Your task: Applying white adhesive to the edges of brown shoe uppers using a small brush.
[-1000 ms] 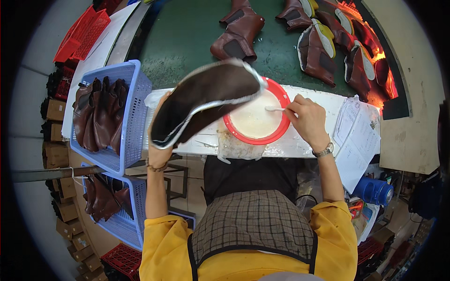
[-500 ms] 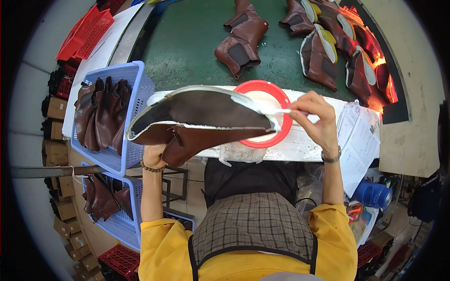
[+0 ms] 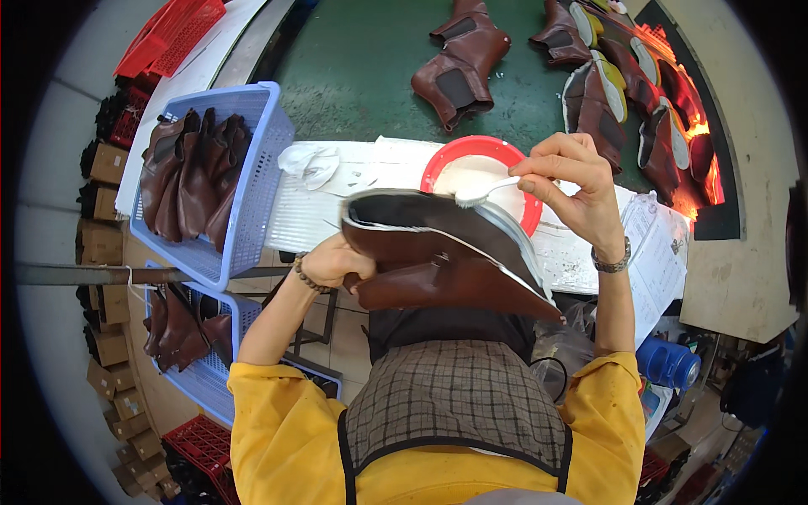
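In the head view, the person's left hand (image 3: 335,263) is closed around the left end of a brown leather boot upper (image 3: 446,273), gripping it with the fingers bent under. The upper is held tilted over the near edge of the white tabletop (image 3: 379,164), its open, pale-edged side turned to the far side and its right end pointing lower and nearer. The right hand (image 3: 581,181) pinches the handle of a white brush (image 3: 497,187) between thumb and fingers. The brush head is at the upper's far edge; whether the bristles touch it cannot be told.

Just beyond the upper, a red bowl (image 3: 488,146) of white liquid (image 3: 465,175) stands on the tabletop. A crumpled white sheet (image 3: 310,166) lies to its left, and written papers (image 3: 661,257) lie to the right. Farther off, brown boots (image 3: 463,71) rest on a green surface (image 3: 353,84), more of them at the far right beside an orange glow (image 3: 715,181). To the left, a blue basket (image 3: 263,160) holds brown leather uppers (image 3: 194,181).
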`<state>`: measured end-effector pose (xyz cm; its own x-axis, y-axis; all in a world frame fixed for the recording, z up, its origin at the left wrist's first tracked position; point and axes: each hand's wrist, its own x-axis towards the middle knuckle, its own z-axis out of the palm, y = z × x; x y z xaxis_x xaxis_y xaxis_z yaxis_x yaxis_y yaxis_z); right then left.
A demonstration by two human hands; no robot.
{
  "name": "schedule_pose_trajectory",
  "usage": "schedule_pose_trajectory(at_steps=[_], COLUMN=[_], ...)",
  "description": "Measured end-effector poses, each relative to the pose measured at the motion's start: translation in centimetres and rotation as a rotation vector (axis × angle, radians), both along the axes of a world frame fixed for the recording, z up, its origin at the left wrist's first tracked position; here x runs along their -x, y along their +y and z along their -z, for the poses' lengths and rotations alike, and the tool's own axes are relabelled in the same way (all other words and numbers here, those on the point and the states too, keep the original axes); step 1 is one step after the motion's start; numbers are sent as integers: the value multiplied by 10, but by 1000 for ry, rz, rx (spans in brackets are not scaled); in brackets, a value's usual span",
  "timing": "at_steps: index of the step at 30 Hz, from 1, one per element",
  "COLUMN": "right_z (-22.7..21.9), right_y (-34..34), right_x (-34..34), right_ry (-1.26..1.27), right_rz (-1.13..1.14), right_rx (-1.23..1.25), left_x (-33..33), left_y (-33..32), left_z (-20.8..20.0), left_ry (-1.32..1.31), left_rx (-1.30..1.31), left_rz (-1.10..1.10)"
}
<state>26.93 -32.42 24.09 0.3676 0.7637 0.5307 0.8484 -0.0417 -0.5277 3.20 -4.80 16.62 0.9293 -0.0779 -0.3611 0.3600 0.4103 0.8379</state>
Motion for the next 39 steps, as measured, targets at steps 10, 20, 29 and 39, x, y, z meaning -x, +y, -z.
schedule_pose_trajectory(at_steps=[10, 20, 29, 39], right_z=[3, 56, 80, 200], right_y=[43, -23, -42, -55], right_x=[0, 0, 25, -33], right_ry=[-18, 209, 621, 974], right_rz=[-181, 90, 219, 663], right_rx=[-56, -104, -176, -406], left_x=[-8, 20, 20, -106], left_y=[-9, 32, 34, 103], left_z=[50, 49, 36, 34], left_ry=[140, -361, -201, -111], left_rx=[17, 127, 135, 273], left_rz=[327, -151, -396, -399])
